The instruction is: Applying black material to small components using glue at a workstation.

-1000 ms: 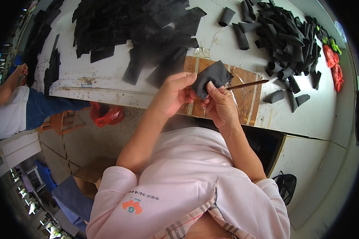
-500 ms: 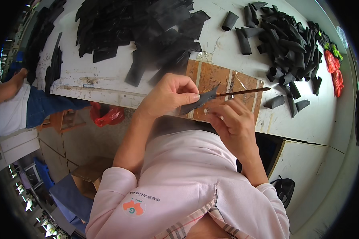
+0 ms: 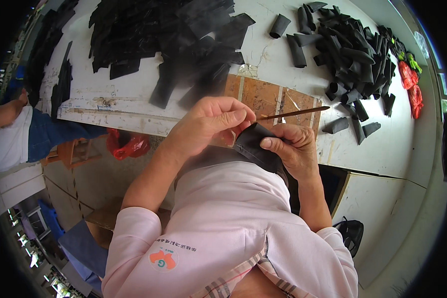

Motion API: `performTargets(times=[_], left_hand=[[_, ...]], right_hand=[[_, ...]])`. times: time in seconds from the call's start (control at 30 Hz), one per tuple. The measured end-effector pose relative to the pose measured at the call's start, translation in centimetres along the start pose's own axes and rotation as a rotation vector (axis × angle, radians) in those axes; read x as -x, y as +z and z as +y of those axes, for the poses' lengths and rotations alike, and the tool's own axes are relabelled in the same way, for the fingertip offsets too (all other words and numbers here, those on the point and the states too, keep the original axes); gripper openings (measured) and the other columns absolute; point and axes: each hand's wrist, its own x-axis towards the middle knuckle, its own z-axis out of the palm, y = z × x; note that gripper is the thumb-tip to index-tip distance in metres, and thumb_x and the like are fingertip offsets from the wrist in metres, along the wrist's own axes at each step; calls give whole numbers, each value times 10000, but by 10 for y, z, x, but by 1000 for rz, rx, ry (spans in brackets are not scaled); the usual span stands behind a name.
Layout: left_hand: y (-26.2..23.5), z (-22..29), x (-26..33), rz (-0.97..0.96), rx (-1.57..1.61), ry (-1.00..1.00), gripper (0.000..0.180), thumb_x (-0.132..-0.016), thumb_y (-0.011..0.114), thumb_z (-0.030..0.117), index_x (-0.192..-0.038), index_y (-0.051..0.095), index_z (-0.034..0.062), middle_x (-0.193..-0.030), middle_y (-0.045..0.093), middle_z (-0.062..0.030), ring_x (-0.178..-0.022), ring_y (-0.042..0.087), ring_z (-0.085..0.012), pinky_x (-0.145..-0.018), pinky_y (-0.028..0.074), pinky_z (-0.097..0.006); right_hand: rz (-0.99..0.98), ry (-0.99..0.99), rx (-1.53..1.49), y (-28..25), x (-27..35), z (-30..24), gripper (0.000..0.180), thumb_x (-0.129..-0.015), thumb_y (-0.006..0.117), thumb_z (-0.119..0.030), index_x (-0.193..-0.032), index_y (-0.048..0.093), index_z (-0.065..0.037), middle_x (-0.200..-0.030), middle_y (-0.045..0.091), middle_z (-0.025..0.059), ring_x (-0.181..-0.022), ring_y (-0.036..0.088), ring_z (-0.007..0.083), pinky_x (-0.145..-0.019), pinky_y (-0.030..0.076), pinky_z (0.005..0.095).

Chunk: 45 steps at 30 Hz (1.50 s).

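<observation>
A black piece of flexible material (image 3: pixel 256 149) is being held just above the near edge of the bench (image 3: pixel 382 144), close to the person's chest, pinched between both hands. The left hand (image 3: pixel 211 126) is closing its grip on the upper left edge of the piece, fingers curled over and thumb tip pressing down at the top. The right hand (image 3: pixel 293 149) is gripping the piece from the right, its thumb lying flat across the black surface and its fingers wrapping behind. The same hand also seems to be carrying a thin brown stick (image 3: pixel 295 113), which is pointing out to the right over the bench; exactly which fingers are pinching it cannot be told.

Directly beyond the hands, a brown board (image 3: pixel 263 97) with pale tape strips is lying on the bench. Further out to the left, a broad heap of flat black pieces (image 3: pixel 159 35) is spreading across the white surface. To the right, a pile of rolled black tubes (image 3: pixel 352 49) is sitting well apart from the hands, with a few stray ones lying near the board. At the far right edge, red and green items (image 3: pixel 409 79) are lying beside that pile.

At the left edge, another person (image 3: pixel 15 134) in a white top and blue trousers is sitting by the bench, and a red bag (image 3: pixel 126 146) is lying on the floor below it.
</observation>
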Motion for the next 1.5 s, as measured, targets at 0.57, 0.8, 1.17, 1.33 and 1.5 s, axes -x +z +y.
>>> performTargets(times=[0.57, 0.8, 1.17, 1.33, 1.5], left_hand=[[1, 11, 7, -121, -267, 42, 127, -769, 600, 2, -892, 607, -29, -738, 609, -32, -626, 547, -48, -579, 459, -165], [-5, 9, 8, -142, -334, 25, 116, -759, 587, -36, -873, 607, -35, -761, 609, -38, -651, 555, -54, -611, 468, -172], [-6, -23, 13, 461, -474, 285, 42, -748, 547, -35, -787, 562, -28, -659, 579, -31, -590, 519, -45, -528, 419, -192], [9, -35, 12, 611, -498, 476, 69, -764, 552, -18, -832, 552, -10, -665, 582, -28, -592, 532, -60, -531, 434, -213], [18, -35, 1, 738, -961, 750, 90, -738, 559, -75, -801, 565, -12, -614, 590, -52, -503, 539, -74, -452, 424, -219]], right_hand=[[-118, 47, 95, -3, 1, 8, 145, -724, 684, -110, -711, 628, 23, -599, 579, 6, -553, 471, 35, -512, 386, 194], [-165, -8, 142, -2, -3, 9, 164, -709, 689, -155, -709, 631, -1, -553, 520, 12, -507, 460, 66, -468, 381, 235], [394, -642, 902, 39, -23, 13, 303, -704, 665, -137, -960, 534, -41, -936, 494, 110, -911, 465, 310, -750, 394, 382], [126, -375, 452, 46, -19, 10, 240, -695, 684, -98, -890, 573, -14, -826, 513, 92, -646, 527, 209, -550, 435, 300], [200, -521, 532, 44, -31, 20, 172, -700, 648, -39, -849, 570, -7, -715, 486, 87, -588, 526, 220, -506, 441, 306]])
